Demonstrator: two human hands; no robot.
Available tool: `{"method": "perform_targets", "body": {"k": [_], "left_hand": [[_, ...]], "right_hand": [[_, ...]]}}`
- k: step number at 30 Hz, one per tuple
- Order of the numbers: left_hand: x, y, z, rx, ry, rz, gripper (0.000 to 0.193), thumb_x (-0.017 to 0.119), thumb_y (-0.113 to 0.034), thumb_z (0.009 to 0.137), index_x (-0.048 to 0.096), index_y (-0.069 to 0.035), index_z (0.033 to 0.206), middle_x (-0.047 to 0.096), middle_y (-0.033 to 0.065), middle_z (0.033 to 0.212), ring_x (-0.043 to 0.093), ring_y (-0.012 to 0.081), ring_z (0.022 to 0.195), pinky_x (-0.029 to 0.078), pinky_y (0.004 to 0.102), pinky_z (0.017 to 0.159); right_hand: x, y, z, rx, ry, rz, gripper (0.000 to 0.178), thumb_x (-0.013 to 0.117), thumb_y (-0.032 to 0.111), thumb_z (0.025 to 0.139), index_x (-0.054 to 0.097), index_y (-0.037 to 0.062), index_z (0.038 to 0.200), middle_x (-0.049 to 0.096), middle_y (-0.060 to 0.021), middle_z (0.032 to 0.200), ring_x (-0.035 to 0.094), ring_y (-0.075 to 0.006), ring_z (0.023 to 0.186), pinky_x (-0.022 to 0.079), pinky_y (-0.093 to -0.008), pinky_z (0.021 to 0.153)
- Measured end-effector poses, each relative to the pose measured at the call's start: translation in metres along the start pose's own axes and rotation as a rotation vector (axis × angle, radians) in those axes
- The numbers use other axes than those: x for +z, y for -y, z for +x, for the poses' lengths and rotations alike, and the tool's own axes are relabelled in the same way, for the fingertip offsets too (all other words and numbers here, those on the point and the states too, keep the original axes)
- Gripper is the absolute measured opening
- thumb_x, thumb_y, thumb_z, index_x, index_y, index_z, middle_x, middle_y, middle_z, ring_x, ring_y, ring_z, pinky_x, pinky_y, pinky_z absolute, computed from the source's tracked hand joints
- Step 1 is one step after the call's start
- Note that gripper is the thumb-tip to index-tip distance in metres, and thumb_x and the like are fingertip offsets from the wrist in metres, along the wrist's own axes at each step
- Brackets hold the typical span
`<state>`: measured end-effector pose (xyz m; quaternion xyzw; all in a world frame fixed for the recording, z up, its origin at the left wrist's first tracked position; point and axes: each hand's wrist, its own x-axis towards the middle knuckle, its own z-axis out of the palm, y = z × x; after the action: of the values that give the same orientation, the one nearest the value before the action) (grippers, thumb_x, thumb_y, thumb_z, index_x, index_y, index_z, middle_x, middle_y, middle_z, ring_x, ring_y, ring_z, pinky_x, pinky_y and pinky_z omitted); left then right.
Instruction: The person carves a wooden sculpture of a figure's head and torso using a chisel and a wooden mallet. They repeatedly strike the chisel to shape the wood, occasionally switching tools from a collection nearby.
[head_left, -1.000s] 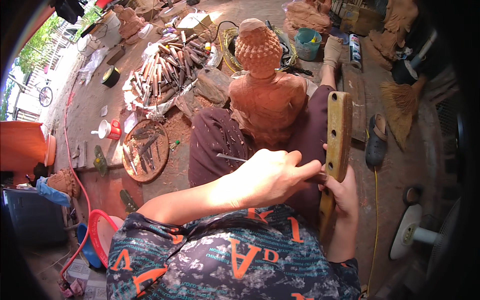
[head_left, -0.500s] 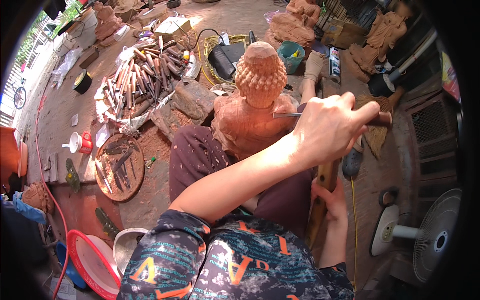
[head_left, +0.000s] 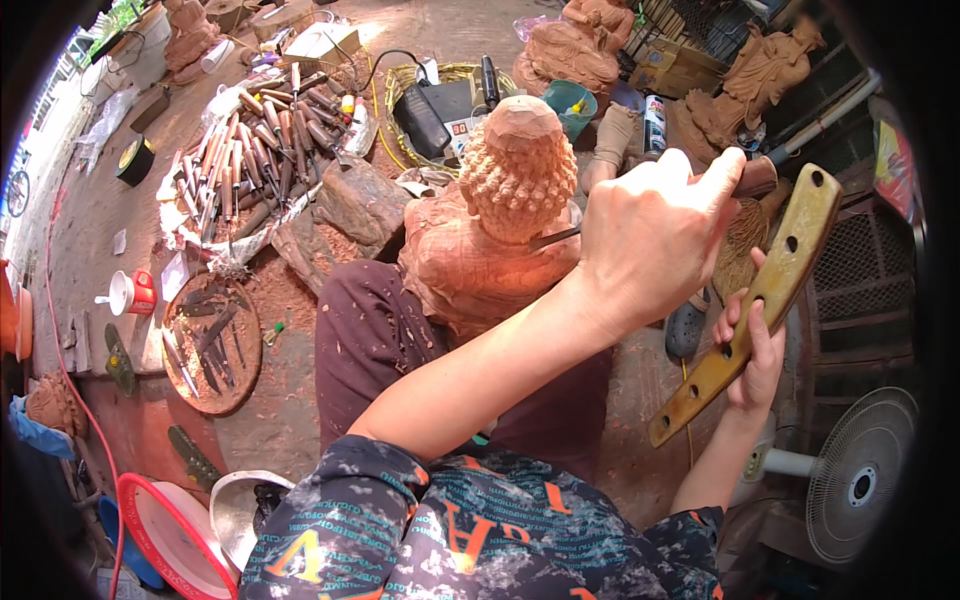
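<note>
A carved reddish-brown wooden figure (head_left: 462,258) with a knobbly curled head stands between my knees, its back toward me. My left hand (head_left: 645,235) reaches across and is closed around a chisel (head_left: 757,178). The dark blade meets the figure at the neck and right shoulder, while the wooden handle end sticks out past my fist. My right hand (head_left: 757,350) grips a long yellowish flat bar (head_left: 790,262) with a row of holes. That bar is tilted, its upper end raised to the right of the chisel handle and apart from it.
Many wood-handled chisels (head_left: 250,150) lie heaped at the left. A round board (head_left: 207,390) below them carries blades. A basket (head_left: 402,80) with an electric device, a green cup (head_left: 570,110) and other carved figures (head_left: 570,55) stand beyond. A fan (head_left: 862,475) is at the right.
My right hand has lifted the bar from beside my leg, up and to the right, near the chisel handle. My left hand still holds the chisel at the figure. The view has shifted slightly.
</note>
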<state>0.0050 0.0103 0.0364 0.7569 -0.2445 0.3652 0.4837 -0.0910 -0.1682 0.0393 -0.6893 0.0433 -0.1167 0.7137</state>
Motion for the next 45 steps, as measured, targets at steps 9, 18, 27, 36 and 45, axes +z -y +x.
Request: {"method": "perform_targets", "body": {"k": [9,18,27,36,45], "left_hand": [[-0.001,0.003,-0.001,-0.049,0.047,0.056,0.033,0.065,-0.023,0.083,0.063,-0.017,0.115,0.058,0.0080,0.073,0.061,0.0254,0.059,0.047,0.0367,0.048],[-0.002,0.005,-0.006,-0.030,0.014,0.030,0.033,0.065,-0.024,0.083,0.063,-0.017,0.115,0.058,0.0076,0.072,0.061,0.0250,0.057,0.047,0.0357,0.047],[-0.009,0.006,-0.013,0.024,0.095,0.005,0.031,0.066,-0.022,0.080,0.062,-0.016,0.111,0.057,0.0072,0.068,0.060,0.0241,0.058,0.047,0.0365,0.046],[-0.049,-0.008,-0.057,-0.008,0.352,0.047,0.038,0.061,-0.025,0.083,0.060,-0.006,0.116,0.057,0.0091,0.071,0.059,0.0220,0.057,0.047,0.0326,0.047],[-0.199,0.081,-0.063,-0.418,0.224,-0.112,0.041,0.055,-0.020,0.093,0.053,0.003,0.127,0.065,0.0128,0.112,0.063,0.0198,0.095,0.051,0.0311,0.082]], "right_hand": [[-0.015,0.003,0.010,-0.117,0.010,-0.691,0.052,0.062,0.009,0.088,0.042,0.0021,0.135,0.051,-0.0022,0.078,0.048,-0.0078,0.066,0.041,-0.0217,0.060],[-0.006,0.002,0.001,-0.075,-0.108,-0.595,0.031,0.067,0.004,0.081,0.054,0.0011,0.109,0.056,-0.0019,0.084,0.052,-0.0090,0.075,0.043,-0.0221,0.069],[0.010,-0.011,-0.017,-0.049,-0.135,-0.400,0.045,0.066,0.001,0.080,0.051,0.0012,0.122,0.054,-0.0014,0.083,0.050,-0.0082,0.069,0.042,-0.0215,0.063],[0.014,-0.040,-0.065,0.082,-0.106,-0.568,0.040,0.065,-0.001,0.078,0.049,0.0003,0.115,0.054,-0.0024,0.084,0.052,-0.0088,0.070,0.042,-0.0209,0.063],[0.060,-0.059,-0.077,0.376,0.128,-0.180,0.058,0.066,0.006,0.077,0.041,-0.0045,0.128,0.053,-0.0052,0.071,0.052,-0.0127,0.056,0.046,-0.0250,0.055]]}}
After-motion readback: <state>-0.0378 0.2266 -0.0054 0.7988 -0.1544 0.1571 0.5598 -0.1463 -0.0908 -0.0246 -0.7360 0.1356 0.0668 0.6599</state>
